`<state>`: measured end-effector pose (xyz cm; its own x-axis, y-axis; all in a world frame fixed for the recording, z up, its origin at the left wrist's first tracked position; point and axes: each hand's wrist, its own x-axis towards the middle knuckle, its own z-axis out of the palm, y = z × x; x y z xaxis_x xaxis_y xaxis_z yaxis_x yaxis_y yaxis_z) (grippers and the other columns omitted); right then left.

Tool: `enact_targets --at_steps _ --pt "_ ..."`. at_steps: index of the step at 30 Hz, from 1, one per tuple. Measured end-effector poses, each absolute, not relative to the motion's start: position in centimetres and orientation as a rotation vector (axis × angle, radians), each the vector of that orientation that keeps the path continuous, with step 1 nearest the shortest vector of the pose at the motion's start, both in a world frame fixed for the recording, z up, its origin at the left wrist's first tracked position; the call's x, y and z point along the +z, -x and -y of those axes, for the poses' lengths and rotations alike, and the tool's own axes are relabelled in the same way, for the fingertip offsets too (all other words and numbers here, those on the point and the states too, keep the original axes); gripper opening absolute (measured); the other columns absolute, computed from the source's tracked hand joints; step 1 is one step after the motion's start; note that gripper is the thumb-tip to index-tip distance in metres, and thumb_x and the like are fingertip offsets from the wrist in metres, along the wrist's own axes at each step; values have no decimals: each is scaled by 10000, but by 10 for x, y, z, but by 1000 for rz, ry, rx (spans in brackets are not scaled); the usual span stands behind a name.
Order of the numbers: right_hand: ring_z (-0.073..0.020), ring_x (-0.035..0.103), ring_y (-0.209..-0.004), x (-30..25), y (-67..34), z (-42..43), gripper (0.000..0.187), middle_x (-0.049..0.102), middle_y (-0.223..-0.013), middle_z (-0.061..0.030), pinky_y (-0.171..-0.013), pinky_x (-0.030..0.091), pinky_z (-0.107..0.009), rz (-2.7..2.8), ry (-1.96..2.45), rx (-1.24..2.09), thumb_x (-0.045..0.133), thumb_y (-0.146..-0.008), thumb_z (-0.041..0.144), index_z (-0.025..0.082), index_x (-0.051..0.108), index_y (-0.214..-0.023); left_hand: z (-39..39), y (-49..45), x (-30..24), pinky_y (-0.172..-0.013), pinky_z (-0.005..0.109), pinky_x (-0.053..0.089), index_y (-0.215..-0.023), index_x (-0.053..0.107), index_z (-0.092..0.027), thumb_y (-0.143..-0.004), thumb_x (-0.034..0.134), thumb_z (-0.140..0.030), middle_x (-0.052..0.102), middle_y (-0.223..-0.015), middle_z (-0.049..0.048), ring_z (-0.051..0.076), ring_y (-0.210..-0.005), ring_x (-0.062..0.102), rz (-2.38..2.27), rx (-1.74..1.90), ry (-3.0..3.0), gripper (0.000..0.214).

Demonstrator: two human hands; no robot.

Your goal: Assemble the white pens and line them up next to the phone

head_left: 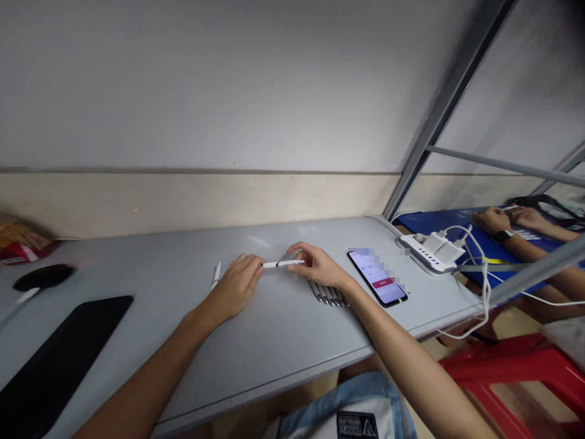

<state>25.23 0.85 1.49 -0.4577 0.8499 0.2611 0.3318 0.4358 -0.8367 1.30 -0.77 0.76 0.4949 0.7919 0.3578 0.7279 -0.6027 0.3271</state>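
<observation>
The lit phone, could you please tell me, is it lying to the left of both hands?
No, the phone lies to the right of the right hand, on the side towards the power strip.

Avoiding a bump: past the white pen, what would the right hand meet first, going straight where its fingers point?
Likely the left hand, holding the white pen; depth is unclear.
</observation>
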Motion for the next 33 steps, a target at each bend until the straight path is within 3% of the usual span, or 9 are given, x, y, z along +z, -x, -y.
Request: enact_targets --at_steps 2,5,9,13,18,20,23,28,33 --pt "-107 446 -584 15 -252 -8 292 523 -646 30 -553 333 -223 2016 984 960 613 -836 438 172 627 -957 8 -13 8 -820 365 401 -948 519 -207 -984 275 -320 552 -896 36 200 -883 471 -1321 719 -2599 271" --pt "-109 422 -533 15 -253 -8 385 486 -556 25 -548 326 -238 2039 1043 977 441 -929 461 155 628 -789 9 -14 8 -819 363 405 -932 518 -208 -986 267 -314 549 -894 37 199 -879 470 -1299 722 -2598 277" --pt "-107 430 -575 14 -253 -8 289 499 -634 39 -552 324 -222 2009 973 917 632 -823 426 185 624 -981 10 -15 8 -806 362 407 -921 512 -204 -986 269 -320 544 -885 36 201 -871 474 -1340 711 -2595 277" --pt "-108 412 -532 13 -253 -8 400 465 -550 27 -541 316 -235 2030 1045 929 441 -927 467 159 627 -753 10 -14 9 -824 367 409 -961 511 -206 -987 264 -325 546 -907 39 204 -886 477 -1315 708 -2605 276" --pt "-108 463 -607 15 -253 -6 309 546 -701 29 -569 343 -221 2065 929 930 663 -803 382 186 607 -1036 9 -13 7 -819 368 412 -965 512 -205 -985 272 -312 548 -902 40 205 -889 472 -1313 691 -2596 264" --pt "-105 456 -591 16 -253 -6 216 550 -672 24 -577 345 -226 2124 948 929 598 -855 369 170 628 -933 9 -13 6 -821 365 414 -966 520 -205 -983 278 -301 554 -910 42 204 -893 477 -1292 696 -2601 262" --pt "-104 424 -527 17 -252 -6 393 498 -558 21 -556 330 -240 2140 1045 918 408 -953 405 149 619 -742 10 -14 6 -826 360 416 -960 527 -207 -983 280 -291 556 -908 41 199 -889 484 -1268 726 -2605 262" --pt "-113 460 -598 18 -251 -3 281 527 -678 29 -563 336 -225 2063 952 847 624 -838 371 203 618 -1063 9 -12 6 -766 342 414 -901 532 -209 -978 298 -294 551 -839 30 197 -830 491 -1341 741 -2589 261" --pt "-106 446 -576 15 -249 -2 205 538 -635 22 -548 308 -228 2137 1028 786 550 -881 353 175 651 -875 5 -7 2 -724 325 398 -877 552 -214 -959 320 -249 548 -798 23 192 -777 505 -1351 732 -2611 249"
